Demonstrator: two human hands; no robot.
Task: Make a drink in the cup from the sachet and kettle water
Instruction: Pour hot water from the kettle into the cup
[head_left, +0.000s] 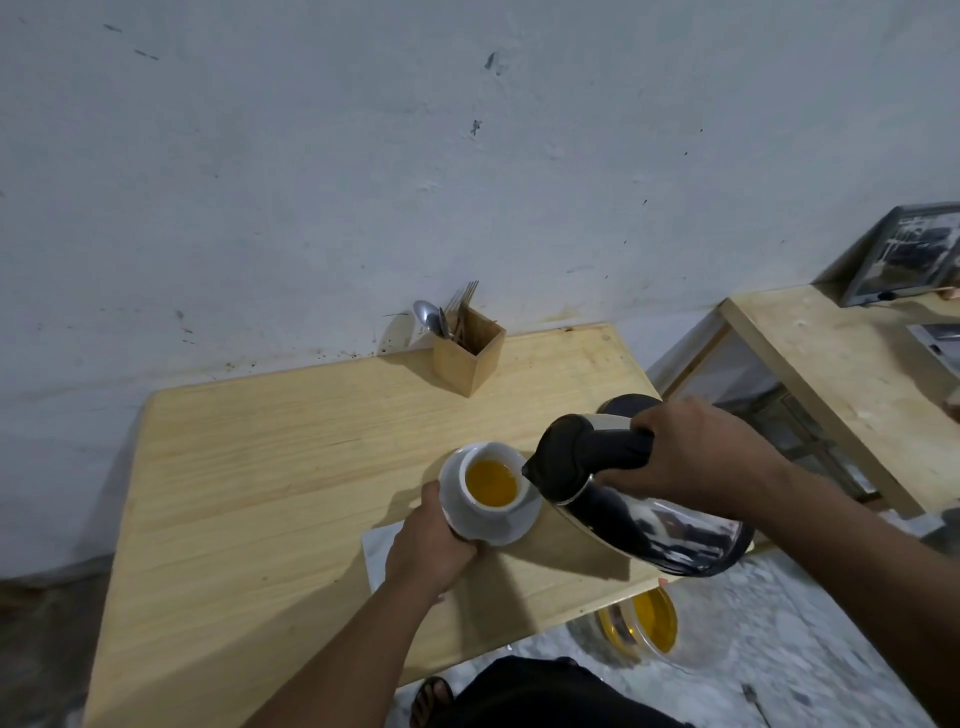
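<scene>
A white cup (467, 506) stands on a white saucer (517, 522) near the table's front right, with orange-yellow liquid (491, 483) inside. My left hand (428, 540) grips the cup's near side. My right hand (696, 457) holds the black handle of a steel kettle (670, 525), which is tilted with its black spout (532, 467) over the cup's right rim. No stream of water is visible. A pale flat sheet (376, 551), possibly the sachet, lies under my left hand; I cannot tell what it is.
A wooden cutlery box (470, 353) with spoons and forks stands at the back by the wall. The wooden table (249, 467) ends just right of the kettle. A second table (831, 374) with a framed picture (906, 254) is at right. A yellow-filled container (644, 621) sits on the floor.
</scene>
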